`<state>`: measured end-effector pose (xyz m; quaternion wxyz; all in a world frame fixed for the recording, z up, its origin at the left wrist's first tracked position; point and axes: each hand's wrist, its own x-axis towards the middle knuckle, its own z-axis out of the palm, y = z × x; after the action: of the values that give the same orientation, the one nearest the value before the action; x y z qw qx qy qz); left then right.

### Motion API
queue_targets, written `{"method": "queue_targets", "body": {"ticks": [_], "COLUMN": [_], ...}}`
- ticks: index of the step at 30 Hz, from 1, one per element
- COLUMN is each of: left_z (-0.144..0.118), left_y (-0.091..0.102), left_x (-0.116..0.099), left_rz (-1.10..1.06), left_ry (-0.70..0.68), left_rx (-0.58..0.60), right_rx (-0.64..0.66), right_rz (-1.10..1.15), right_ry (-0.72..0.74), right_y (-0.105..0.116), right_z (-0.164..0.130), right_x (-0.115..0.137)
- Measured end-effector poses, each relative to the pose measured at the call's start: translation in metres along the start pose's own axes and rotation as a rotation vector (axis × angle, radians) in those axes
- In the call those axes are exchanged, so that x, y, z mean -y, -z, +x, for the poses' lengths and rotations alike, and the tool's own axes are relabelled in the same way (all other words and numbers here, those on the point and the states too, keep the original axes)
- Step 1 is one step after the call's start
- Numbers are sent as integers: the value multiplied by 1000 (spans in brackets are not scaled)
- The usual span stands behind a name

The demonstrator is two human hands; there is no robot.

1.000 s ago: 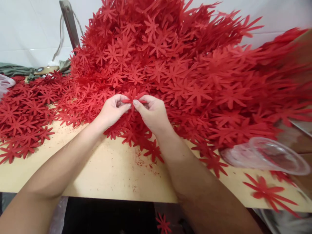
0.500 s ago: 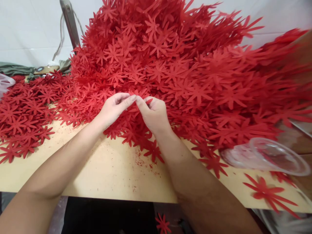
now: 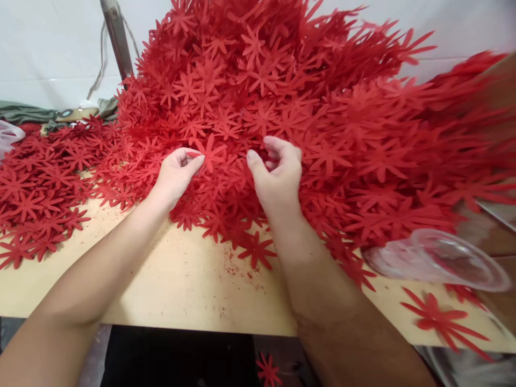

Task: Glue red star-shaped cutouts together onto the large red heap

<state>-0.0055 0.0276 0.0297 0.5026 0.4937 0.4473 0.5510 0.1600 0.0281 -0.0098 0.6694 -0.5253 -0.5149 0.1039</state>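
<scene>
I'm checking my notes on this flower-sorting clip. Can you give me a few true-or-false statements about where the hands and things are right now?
1. The left hand pinches one red star-shaped cut-out flower at the foot of the big red flower heap. True.
2. The right hand lies flat on bare wood. False: it is raised over the heap, fingers curled.
3. A clear plastic bowl lies tipped on the right of the pale wooden tabletop. True.
4. The flowers are blue. False: all are red.
5. The two hands touch each other. False: they are apart.
</scene>
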Motion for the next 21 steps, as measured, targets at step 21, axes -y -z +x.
{"method": "queue_targets", "body": {"ticks": [21], "left_z": [-7], "left_y": [-1], "left_x": [5], "left_rz": [84], "left_ry": [-97], "left_rx": [208], "right_rx": [357], "right_rz": [374], "right_ry": [-365], "right_y": [-14], "right_z": [-17], "right_x": [29]}}
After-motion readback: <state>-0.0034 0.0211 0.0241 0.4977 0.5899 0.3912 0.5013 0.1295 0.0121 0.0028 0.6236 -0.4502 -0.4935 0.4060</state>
